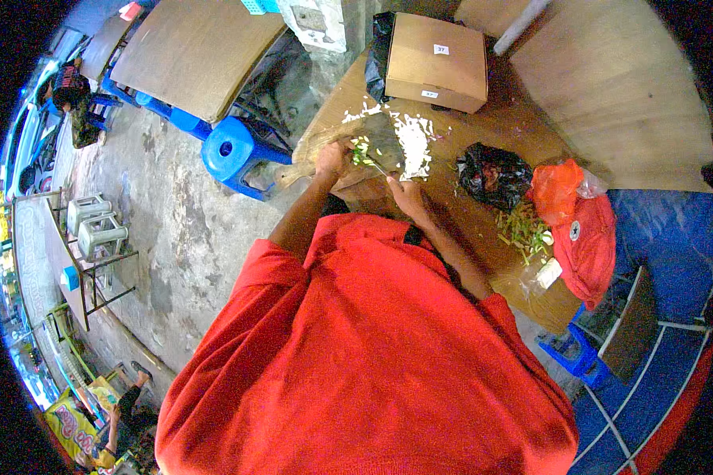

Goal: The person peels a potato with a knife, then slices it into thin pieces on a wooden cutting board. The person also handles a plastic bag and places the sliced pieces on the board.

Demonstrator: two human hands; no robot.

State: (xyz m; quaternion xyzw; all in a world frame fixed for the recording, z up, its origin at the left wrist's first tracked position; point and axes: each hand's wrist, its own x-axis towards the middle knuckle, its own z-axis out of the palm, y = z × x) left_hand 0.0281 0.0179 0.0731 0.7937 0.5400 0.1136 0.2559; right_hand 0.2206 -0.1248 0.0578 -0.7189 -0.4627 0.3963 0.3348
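A worn wooden cutting board (347, 178) lies on the brown table, with its handle sticking out past the table's left edge. My right hand (406, 196) is closed on a knife (379, 168), whose blade points toward the green pieces. My left hand (333, 158) rests on the board with its fingers curled beside chopped green vegetable pieces (361, 150). Whatever those fingers pinch is too small to make out. White chopped pieces (414, 142) are heaped along the board's right side, and some are scattered at its far edge.
Beyond the board stands a cardboard box (436, 59). At right are a black plastic bag (493, 176), green trimmings (523, 229), an orange bag (554, 190) and red cloth (586, 245). A blue stool (242, 150) stands left of the table. Another person is at far lower left.
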